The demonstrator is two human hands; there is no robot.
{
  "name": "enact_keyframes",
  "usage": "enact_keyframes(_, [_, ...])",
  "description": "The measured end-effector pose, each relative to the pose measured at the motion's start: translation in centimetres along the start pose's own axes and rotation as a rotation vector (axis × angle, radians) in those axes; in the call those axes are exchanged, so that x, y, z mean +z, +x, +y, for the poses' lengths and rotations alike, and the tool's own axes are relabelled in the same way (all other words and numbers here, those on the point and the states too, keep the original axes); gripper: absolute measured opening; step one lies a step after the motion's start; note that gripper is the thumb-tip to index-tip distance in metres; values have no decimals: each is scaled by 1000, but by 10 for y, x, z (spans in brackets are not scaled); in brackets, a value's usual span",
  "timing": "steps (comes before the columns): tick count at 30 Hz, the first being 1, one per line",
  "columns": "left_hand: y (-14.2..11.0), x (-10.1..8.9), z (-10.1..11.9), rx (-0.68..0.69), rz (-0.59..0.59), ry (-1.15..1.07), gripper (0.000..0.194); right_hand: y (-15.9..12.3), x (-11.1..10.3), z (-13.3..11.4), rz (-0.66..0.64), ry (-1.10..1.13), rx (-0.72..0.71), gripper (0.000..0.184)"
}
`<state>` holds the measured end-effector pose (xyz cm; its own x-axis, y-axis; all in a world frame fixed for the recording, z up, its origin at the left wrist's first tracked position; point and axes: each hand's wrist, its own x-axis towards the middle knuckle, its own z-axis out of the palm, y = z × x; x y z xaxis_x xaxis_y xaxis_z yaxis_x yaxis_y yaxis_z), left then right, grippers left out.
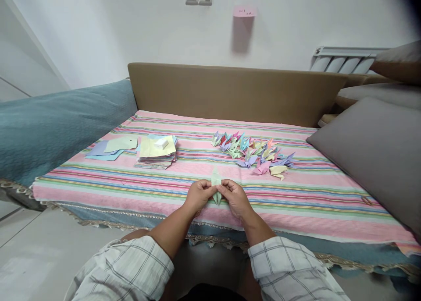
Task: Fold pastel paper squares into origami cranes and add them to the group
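Head view: the left hand [199, 195] and the right hand [236, 196] form one two-sided grip. On each hand, thumb and fingers are pinched closed, with no open gap evident, on a folded green paper [216, 180]. The thumbs come close together at the paper's middle; whether they touch each other cannot be told.

Orientation: the long axis of the paper runs away from the body, square to the line joining the hands. One narrow point extends beyond the fingers toward the backrest [230, 93]. The opposite end projects toward the body and appears split into two narrow flaps. The left hand bears on the left edge, the right hand on the right edge; neither is nearer to the paper. Whether the paper touches the striped cloth [125, 203] below cannot be told.

Outward, left side: a paper stack [155, 163] lies beyond the left hand, with a small white block [161, 143] on top. Loose sheets [121, 143] lie farther left.

Outward, right side: a group of folded paper birds [248, 161] lies beyond the right hand, which is the nearer one. A grey cushion [371, 147] rests well apart, at far right.
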<state>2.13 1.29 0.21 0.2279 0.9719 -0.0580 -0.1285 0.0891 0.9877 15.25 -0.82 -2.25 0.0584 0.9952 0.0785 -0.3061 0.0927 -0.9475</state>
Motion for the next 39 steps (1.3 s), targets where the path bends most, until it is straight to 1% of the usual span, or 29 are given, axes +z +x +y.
enact_keyframes(3, [-3,0,5,-2,-60,-42,25,0,1,-2,9,54,30,28])
enact_keyframes(6, [-5,-1,11,-22,-135,-70,25,-1,2,-6,13,121,57,32])
enact_keyframes(8, [-5,-2,12,-42,-164,-92,27,-1,2,-8,7,148,64,34])
enact_keyframes(12, [-3,-3,10,-90,-152,-175,30,-2,1,-9,4,150,64,33])
enact_keyframes(15, [-1,-2,6,-98,-122,-201,32,-2,1,-8,8,149,69,31])
enact_keyframes(19, [0,0,2,-54,-15,-168,30,-1,3,-6,38,153,71,32])
enact_keyframes(21, [0,1,1,-38,18,-159,30,-1,4,-5,54,159,65,31])
enact_keyframes(25, [-1,3,2,-10,28,-160,33,0,3,-2,75,159,63,30])
enact_keyframes(29, [-1,5,2,20,42,-214,38,1,2,0,84,141,60,30])
enact_keyframes(32, [-1,5,2,20,29,-227,47,0,2,1,77,134,56,30])
enact_keyframes(34, [-1,4,2,-9,-2,-212,50,0,2,1,65,127,67,32])
enact_keyframes(39, [0,1,2,-85,-117,-223,45,-2,2,-1,65,103,114,32])
